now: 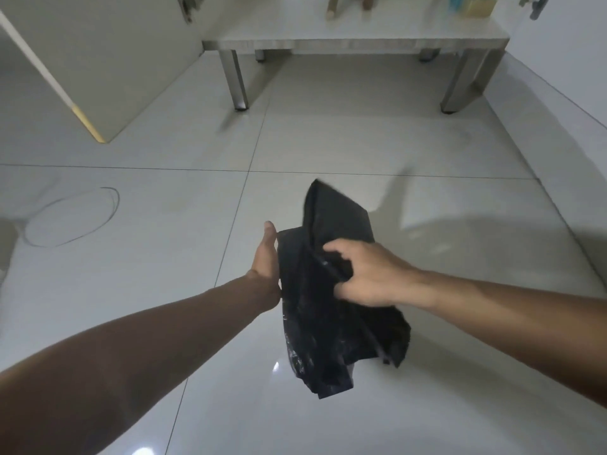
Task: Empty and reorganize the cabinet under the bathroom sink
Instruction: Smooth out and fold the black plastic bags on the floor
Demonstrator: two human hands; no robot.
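Nearest my view, both bare forearms reached out over the glossy tiled floor [164, 290]. I saw the right hand [371, 274] pinching a fold of the black plastic bag [328, 307], fingers curled into the crumpled film. The left hand [266, 254] lay flat and open against the bag's left edge, thumb up (its fingers were hidden behind the plastic). The bag hung between the two hands, above the floor. Well beyond them stood a low white table [354, 39].
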